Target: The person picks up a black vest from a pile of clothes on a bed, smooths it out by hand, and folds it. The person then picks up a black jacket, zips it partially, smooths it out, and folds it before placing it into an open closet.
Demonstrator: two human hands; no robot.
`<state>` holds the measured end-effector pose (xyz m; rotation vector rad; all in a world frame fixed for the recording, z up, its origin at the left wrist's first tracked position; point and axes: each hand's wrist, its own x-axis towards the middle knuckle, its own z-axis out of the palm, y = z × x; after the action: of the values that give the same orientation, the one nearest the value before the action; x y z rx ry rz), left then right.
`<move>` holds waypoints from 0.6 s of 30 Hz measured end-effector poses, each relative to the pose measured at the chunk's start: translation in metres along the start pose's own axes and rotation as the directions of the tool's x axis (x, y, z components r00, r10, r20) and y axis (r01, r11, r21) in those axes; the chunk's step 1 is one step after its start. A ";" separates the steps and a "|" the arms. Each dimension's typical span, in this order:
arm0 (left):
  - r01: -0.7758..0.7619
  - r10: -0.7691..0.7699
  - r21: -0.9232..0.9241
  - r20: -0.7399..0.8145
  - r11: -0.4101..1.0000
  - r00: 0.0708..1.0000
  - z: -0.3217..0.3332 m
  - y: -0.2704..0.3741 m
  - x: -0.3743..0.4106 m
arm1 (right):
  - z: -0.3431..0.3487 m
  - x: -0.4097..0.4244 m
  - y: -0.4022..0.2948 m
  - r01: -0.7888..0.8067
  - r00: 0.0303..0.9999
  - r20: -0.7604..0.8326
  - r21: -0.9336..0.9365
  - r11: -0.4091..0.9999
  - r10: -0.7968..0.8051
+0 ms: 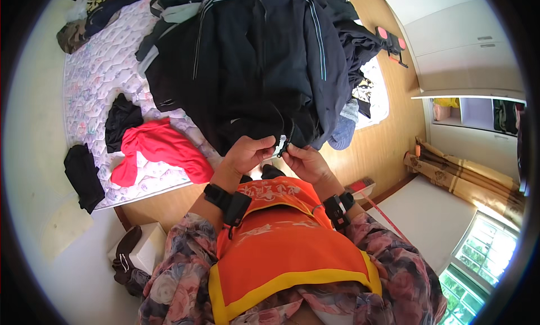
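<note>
A black jacket (236,63) with pale piping on both sides lies spread before me, its lower hem towards my body. At that hem my left hand (251,154) pinches the edge of the cloth beside a small white tag or label (282,142). My right hand (307,162) grips the lower end of the jacket's front zipper (287,148) between thumb and fingers. The two hands are close together, slightly apart. Whether the zipper's halves are joined there is too small to tell.
Under the jacket is a quilted, flower-patterned mattress (101,67). Red clothing (162,150) and black garments (122,118) lie to the left. Wooden floor (379,152) runs along the right, with a broom (360,186), a curtain (464,169) and a cabinet (460,51) beyond.
</note>
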<state>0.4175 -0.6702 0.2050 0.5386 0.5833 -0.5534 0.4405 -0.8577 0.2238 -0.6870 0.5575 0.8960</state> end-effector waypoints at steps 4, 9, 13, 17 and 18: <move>-0.125 0.127 0.087 -0.019 0.988 0.992 0.009 0.001 -0.005 | 0.011 -0.004 -0.001 0.037 0.998 0.053 -0.003 0.999 -0.037; -0.263 0.267 0.065 -0.070 0.963 0.961 0.025 0.000 -0.014 | 0.031 -0.012 -0.001 0.127 0.989 0.084 -0.042 0.991 -0.123; -0.317 0.335 0.163 -0.097 0.934 0.937 0.033 0.000 -0.022 | 0.037 -0.016 0.001 0.193 0.976 0.104 -0.013 0.981 -0.191; -0.371 0.381 0.112 -0.077 0.922 0.921 0.039 0.003 -0.027 | 0.040 -0.018 -0.001 0.207 0.972 0.121 -0.023 0.978 -0.203; -0.379 0.389 0.124 -0.065 0.917 0.919 0.040 0.003 -0.028 | 0.040 -0.018 -0.001 0.211 0.970 0.125 -0.020 0.977 -0.207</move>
<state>0.4138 -0.6829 0.2522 0.7645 0.5145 -0.1872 0.4385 -0.8379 0.2633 -0.7015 0.3540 0.7455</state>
